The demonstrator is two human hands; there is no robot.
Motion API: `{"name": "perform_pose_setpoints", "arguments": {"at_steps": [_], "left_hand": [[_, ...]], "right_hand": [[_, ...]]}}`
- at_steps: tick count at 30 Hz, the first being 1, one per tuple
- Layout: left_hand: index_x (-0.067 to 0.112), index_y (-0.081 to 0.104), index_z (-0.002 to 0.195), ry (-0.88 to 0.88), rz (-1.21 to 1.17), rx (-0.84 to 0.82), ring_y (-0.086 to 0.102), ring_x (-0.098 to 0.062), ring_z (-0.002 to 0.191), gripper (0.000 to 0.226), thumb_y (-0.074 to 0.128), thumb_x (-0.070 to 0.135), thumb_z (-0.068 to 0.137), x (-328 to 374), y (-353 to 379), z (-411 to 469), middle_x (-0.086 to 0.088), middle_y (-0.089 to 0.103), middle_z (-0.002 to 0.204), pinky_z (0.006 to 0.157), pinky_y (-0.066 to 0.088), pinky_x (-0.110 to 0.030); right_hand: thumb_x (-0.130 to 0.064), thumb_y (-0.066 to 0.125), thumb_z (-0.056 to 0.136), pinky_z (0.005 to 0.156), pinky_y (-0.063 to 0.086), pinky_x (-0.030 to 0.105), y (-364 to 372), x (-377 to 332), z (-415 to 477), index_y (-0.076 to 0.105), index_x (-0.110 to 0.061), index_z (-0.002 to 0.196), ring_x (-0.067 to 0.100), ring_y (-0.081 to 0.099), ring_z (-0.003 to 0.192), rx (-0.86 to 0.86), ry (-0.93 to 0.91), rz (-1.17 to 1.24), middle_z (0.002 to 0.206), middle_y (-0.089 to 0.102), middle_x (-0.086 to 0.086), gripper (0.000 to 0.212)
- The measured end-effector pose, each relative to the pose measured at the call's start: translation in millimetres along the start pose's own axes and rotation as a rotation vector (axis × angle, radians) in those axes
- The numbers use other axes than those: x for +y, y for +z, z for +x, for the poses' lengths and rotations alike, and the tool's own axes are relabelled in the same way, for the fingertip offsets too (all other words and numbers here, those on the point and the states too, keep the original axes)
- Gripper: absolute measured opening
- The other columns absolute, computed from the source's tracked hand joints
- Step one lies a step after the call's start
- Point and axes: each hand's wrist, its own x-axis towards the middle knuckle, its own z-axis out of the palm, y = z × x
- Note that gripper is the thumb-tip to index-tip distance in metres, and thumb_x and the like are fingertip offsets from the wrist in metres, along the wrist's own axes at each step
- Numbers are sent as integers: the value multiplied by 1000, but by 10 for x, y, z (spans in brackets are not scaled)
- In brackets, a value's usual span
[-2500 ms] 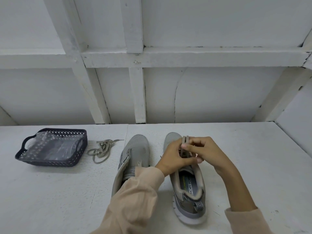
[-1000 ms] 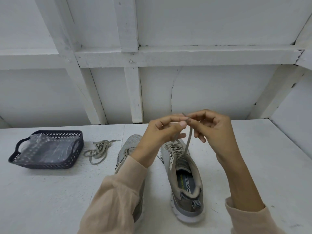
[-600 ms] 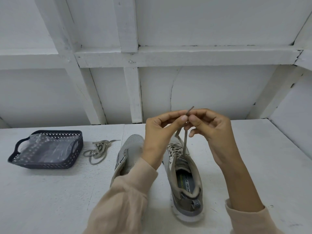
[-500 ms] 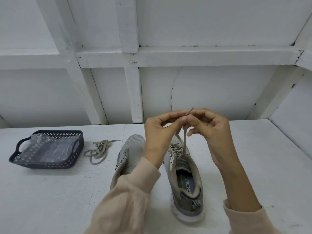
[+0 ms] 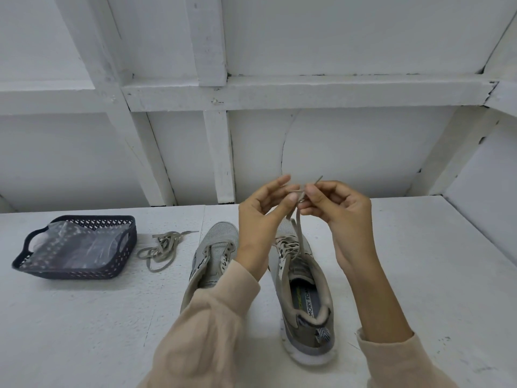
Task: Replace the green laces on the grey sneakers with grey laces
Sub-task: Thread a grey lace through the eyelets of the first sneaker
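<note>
Now the lace ends (image 5: 298, 231) rise from the laced sneaker (image 5: 305, 303) on the table, pinched above it btw our left hand (image 5: 260, 217) & right hand (image 5: 341, 214). Prob. the tying step; next we need to cross the ends w/o slack. The other sneaker (image 5: 215, 247) sits unlaced, spare lace (image 5: 162, 247) beside it.

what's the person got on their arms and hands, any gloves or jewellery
The left hand and right hand are bare: no gloves, no rings or watch visible. Both arms wear loose, plain pale-beige long sleeves. The left sleeve reaches the wrist; the right sleeve stops further back, leaving the forearm uncovered.
</note>
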Motion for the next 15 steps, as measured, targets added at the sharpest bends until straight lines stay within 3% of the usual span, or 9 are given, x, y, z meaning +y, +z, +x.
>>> {"name": "perform_pose_setpoints", "arguments": {"at_steps": [4, 8, 11, 15], "left_hand": [[9, 72, 109, -51, 9, -80, 67, -27, 102, 20, 66, 10, 90, -28, -30, 5, -12, 73, 106, 95, 53, -41], [1, 68, 102, -64, -110, -38, 69, -20, 89, 14, 61, 9, 91, -10, 15, -9, -11, 73, 99, 90, 55, -35], [7, 62, 94, -52, -231, -19, 68, -17, 90, 12, 52, 10, 97, 59, 6, 35, -6, 72, 93, 90, 55, -31], [12, 57, 94, -11, -488, 88, 66, -12, 74, 13, 46, 10, 100, 230, -229, 222, 1, 67, 75, 82, 58, -30]], "right_hand": [[-3, 67, 84, 63, 56, 24, 3, -2, -6, 67, 6, 92, 18, 64, 62, -22, 18, 14, 71, 70, 11, 12], [-3, 66, 86, 61, 55, 24, 8, 15, -29, 67, 6, 95, 21, 66, 67, -58, 45, 25, 86, 74, 12, 13], [-6, 64, 89, 56, 53, 23, -80, 19, 21, 68, -2, 93, 16, 68, 72, -12, 49, -31, 83, 73, 5, 7], [-8, 57, 95, 69, 54, 27, -402, -32, 202, 65, -11, 94, 12, 66, 80, 131, 7, 22, 90, 72, 1, 8]]}}
